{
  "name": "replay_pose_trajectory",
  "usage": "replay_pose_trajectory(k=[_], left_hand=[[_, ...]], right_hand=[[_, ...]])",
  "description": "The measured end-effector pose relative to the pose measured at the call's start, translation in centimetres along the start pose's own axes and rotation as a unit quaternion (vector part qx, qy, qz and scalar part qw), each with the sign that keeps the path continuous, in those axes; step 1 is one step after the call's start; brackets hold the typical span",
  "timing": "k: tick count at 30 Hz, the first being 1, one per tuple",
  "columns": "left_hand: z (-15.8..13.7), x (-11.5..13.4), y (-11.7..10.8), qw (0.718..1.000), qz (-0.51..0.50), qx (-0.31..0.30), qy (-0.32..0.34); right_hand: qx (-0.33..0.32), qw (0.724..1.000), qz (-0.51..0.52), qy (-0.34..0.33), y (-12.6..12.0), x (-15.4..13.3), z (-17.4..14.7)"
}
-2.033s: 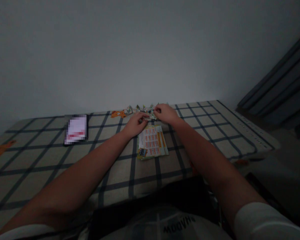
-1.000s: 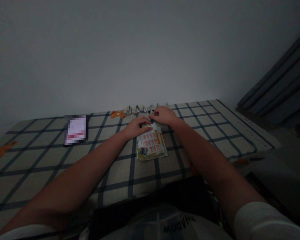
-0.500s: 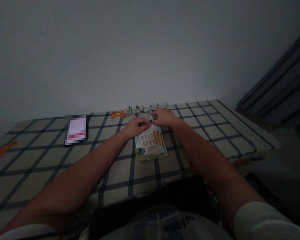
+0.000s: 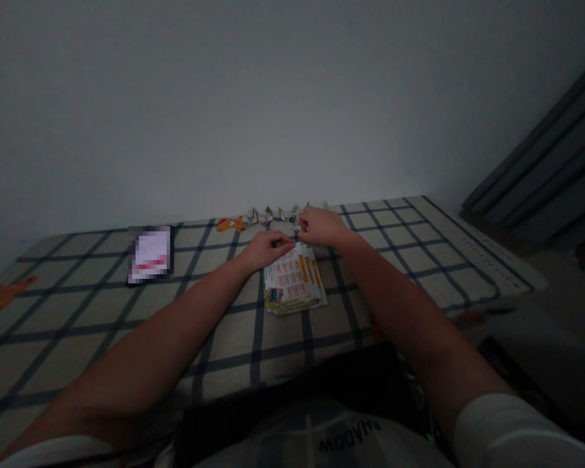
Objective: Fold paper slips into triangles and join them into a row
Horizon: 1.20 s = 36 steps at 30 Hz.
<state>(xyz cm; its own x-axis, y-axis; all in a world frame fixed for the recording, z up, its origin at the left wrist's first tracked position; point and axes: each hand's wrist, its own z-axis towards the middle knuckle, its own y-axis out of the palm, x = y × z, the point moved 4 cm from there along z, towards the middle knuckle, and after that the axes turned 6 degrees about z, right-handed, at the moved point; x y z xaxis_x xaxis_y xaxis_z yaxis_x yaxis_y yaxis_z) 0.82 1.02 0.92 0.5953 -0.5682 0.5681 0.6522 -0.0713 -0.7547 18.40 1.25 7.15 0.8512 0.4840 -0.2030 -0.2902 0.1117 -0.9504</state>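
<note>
A slightly fanned stack of printed paper leaflets (image 4: pixel 292 283) lies on the checked cloth in front of me. My left hand (image 4: pixel 269 249) is at its upper left corner, with bent fingers and thumb closed on the paper's top edge. Just beyond the stack, my right hand (image 4: pixel 320 226) is closed in a pinch, a small whitish folded paper (image 4: pixel 299 225) partly showing at its fingertips. Behind the hands, several folded paper pieces (image 4: pixel 259 216) stand in a row near the wall, and my right hand covers some of them.
A tablet or phone (image 4: pixel 151 255) with a lit, blurred screen lies to the left. The table is covered by a checked cloth (image 4: pixel 224 338) with orange bear prints. A pale wall (image 4: pixel 292 104) rises behind, and a dark curtain (image 4: pixel 550 156) hangs at the right.
My right hand has shifted slightly away toward the row of folded papers, and the small paper at its fingertips shows less. My left hand and the leaflets stay put.
</note>
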Motion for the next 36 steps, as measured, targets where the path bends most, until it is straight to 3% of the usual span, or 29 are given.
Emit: replay_pose_trajectory(k=[11,17,27,31,36], left_hand=[[1.5,1.6,-0.6,0.998,0.058,0.034,-0.017],[4.9,2.5,0.4,0.996,0.078,-0.018,-0.050],[10.1,5.1,3.2,0.993,0.098,-0.009,-0.059],[10.9,5.5,4.7,0.995,0.084,-0.027,-0.047],[11.6,5.2,6.0,0.995,0.085,-0.043,-0.040]], right_hand=[[-0.008,0.999,-0.045,0.011,-1.2,-1.0,-0.7],[0.016,0.998,-0.053,0.025,-2.4,-0.1,-0.8],[0.071,0.988,-0.069,0.115,-3.9,4.5,-0.7],[0.052,0.981,-0.071,0.172,-3.1,7.0,-0.3],[0.075,0.973,-0.065,0.210,-1.9,9.1,-0.1]])
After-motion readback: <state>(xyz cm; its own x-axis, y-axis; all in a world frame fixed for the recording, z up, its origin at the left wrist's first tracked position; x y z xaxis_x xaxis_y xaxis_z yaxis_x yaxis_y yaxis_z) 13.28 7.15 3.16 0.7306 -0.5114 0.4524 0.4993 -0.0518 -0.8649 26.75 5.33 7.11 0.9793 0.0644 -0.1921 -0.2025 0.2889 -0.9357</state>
